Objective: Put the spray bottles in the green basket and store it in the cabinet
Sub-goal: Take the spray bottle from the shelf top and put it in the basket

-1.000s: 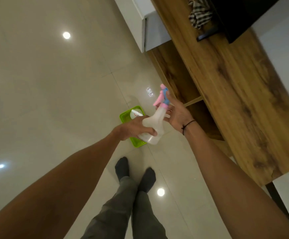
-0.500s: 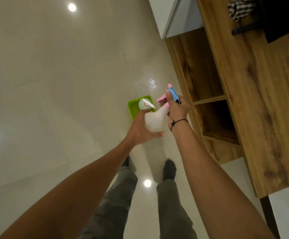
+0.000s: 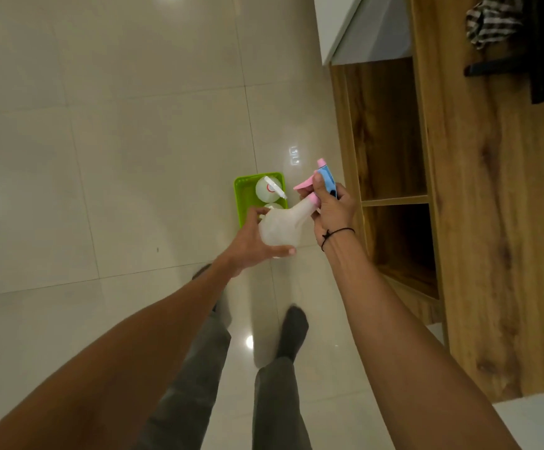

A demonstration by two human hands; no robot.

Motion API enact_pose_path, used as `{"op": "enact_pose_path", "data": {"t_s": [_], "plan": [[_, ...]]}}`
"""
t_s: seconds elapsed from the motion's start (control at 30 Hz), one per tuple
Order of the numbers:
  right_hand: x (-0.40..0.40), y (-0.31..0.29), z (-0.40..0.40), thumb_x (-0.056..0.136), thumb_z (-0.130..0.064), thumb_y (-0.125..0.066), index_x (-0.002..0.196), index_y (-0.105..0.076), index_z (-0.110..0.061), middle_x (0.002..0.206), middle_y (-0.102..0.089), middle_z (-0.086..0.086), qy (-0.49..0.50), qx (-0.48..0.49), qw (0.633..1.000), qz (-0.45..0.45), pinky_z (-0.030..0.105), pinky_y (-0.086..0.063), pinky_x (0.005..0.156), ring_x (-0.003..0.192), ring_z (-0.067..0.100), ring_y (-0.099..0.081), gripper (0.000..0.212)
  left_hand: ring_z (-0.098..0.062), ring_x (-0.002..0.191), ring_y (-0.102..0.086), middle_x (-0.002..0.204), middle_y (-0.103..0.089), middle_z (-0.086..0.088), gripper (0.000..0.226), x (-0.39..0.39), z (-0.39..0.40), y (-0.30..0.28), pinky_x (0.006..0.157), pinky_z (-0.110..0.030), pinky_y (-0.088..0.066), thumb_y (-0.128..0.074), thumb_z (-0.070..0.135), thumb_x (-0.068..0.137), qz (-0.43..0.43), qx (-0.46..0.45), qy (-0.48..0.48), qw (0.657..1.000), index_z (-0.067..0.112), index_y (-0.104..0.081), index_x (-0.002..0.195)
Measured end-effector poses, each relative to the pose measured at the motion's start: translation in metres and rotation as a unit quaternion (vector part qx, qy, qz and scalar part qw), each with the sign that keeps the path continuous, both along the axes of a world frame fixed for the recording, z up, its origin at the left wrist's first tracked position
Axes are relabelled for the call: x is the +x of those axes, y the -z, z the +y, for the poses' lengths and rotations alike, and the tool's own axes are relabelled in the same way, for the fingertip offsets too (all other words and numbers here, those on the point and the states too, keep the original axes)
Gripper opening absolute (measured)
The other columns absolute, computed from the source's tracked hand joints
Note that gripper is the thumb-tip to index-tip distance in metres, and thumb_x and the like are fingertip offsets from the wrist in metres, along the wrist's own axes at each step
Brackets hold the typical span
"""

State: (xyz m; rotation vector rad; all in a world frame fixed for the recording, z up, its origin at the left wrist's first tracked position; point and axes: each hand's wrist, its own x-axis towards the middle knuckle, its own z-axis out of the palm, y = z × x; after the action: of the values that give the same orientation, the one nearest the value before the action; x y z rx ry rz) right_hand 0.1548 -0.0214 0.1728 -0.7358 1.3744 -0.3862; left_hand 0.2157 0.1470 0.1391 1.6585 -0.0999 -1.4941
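Glossy tile floor (image 3: 134,157), green basket (image 3: 243,196) holding a white bottle (image 3: 268,190), markings unreadable; above it, left hand (image 3: 251,245) cups the translucent spray bottle (image 3: 280,225), right hand (image 3: 332,209) curled round its pink-blue nozzle (image 3: 324,177).

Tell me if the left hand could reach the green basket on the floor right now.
Probably not yet: the left hand is cupped under the spray bottle, and the green basket sits on the floor well below. Nothing blocks the way down.
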Motion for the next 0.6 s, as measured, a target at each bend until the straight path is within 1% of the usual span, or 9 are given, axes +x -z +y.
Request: {"op": "enact_pose_path", "data": {"t_s": [0.03,0.1,0.17,0.23,0.3,0.37,0.47,0.53,0.6], "plan": [[0.000,0.001,-0.002,0.094,-0.011,-0.075,0.094,-0.068,-0.003,0.100,-0.061,0.020,0.001,0.004,1.000,-0.012,0.062,-0.054,0.104,0.099,0.034,-0.062,0.010,-0.011,0.117,-0.065,0.134,-0.056,0.007,0.098,-0.001,-0.001,0.002,0.074,-0.025,-0.065,-0.102,0.022,0.069,0.002,-0.008,-0.018,1.000,0.027,-0.039,0.144],[-0.001,0.002,-0.005,0.097,-0.008,-0.071,0.104,-0.068,0.000,0.098,-0.063,0.014,-0.021,0.036,0.997,-0.064,0.060,-0.051,0.109,0.101,0.031,-0.062,0.011,-0.021,0.123,-0.069,0.140,-0.064,0.003,0.104,0.006,0.006,0.005,0.082,-0.037,-0.067,-0.102,0.045,0.064,0.146,-0.015,-0.079,0.986,0.029,-0.046,0.150],[-0.004,0.005,-0.008,0.098,-0.007,-0.067,0.115,-0.068,0.001,0.103,-0.064,0.013,-0.046,0.070,0.988,-0.127,0.054,-0.052,0.109,0.103,0.028,-0.064,0.018,-0.028,0.123,-0.073,0.141,-0.072,-0.008,0.110,0.015,0.018,0.007,0.087,-0.043,-0.067,-0.095,0.069,0.057,0.269,-0.017,-0.081,0.960,0.023,-0.056,0.150],[-0.006,0.008,-0.006,0.097,-0.008,-0.067,0.115,-0.068,0.000,0.106,-0.064,0.014,-0.067,0.075,0.981,-0.163,0.048,-0.056,0.104,0.103,0.027,-0.065,0.020,-0.030,0.119,-0.076,0.136,-0.074,-0.013,0.109,0.015,0.027,0.014,0.088,-0.039,-0.067,-0.097,0.066,0.056,0.296,-0.025,-0.029,0.954,0.015,-0.059,0.145],[-0.010,0.018,-0.001,0.099,-0.005,-0.066,0.110,-0.068,0.002,0.108,-0.061,0.017,-0.063,0.051,0.985,-0.150,0.046,-0.061,0.097,0.103,0.031,-0.063,0.013,-0.025,0.117,-0.075,0.134,-0.072,-0.009,0.095,0.008,0.030,0.022,0.087,-0.036,-0.067,-0.103,0.042,0.064,0.237,-0.030,0.008,0.971,0.014,-0.057,0.143],[-0.014,0.030,0.006,0.097,-0.005,-0.070,0.097,-0.068,0.003,0.102,-0.055,0.019,-0.056,0.000,0.993,-0.105,0.054,-0.062,0.094,0.100,0.036,-0.057,0.008,-0.019,0.120,-0.068,0.136,-0.062,0.000,0.090,-0.002,0.025,0.031,0.084,-0.027,-0.065,-0.100,0.016,0.073,0.089,-0.016,0.011,0.996,0.015,-0.046,0.145],[-0.017,0.051,0.016,0.089,-0.010,-0.081,0.074,-0.068,-0.006,0.083,-0.051,0.016,-0.083,-0.078,0.993,-0.040,0.068,-0.053,0.095,0.089,0.033,-0.054,0.021,-0.015,0.120,-0.056,0.132,-0.050,0.007,0.102,-0.017,0.021,0.050,0.084,-0.013,-0.054,-0.101,0.007,0.067,-0.143,-0.005,-0.005,0.990,0.008,-0.035,0.145],[-0.014,0.057,0.024,0.086,-0.012,-0.084,0.071,-0.070,-0.010,0.081,-0.053,0.015,-0.117,-0.098,0.988,-0.033,0.059,-0.054,0.088,0.085,0.031,-0.053,0.021,-0.017,0.124,-0.055,0.139,-0.047,0.002,0.109,-0.025,0.025,0.058,0.091,-0.018,-0.055,-0.101,0.004,0.066,-0.157,-0.005,-0.011,0.988,0.007,-0.032,0.150],[-0.013,0.059,0.027,0.085,-0.011,-0.083,0.079,-0.073,-0.009,0.084,-0.057,0.014,-0.142,-0.087,0.984,-0.058,0.051,-0.051,0.088,0.088,0.030,-0.053,0.012,-0.018,0.122,-0.060,0.139,-0.054,0.003,0.111,-0.022,0.033,0.061,0.095,-0.029,-0.061,-0.101,0.005,0.064,-0.051,-0.009,-0.039,0.998,0.015,-0.037,0.154]]}}
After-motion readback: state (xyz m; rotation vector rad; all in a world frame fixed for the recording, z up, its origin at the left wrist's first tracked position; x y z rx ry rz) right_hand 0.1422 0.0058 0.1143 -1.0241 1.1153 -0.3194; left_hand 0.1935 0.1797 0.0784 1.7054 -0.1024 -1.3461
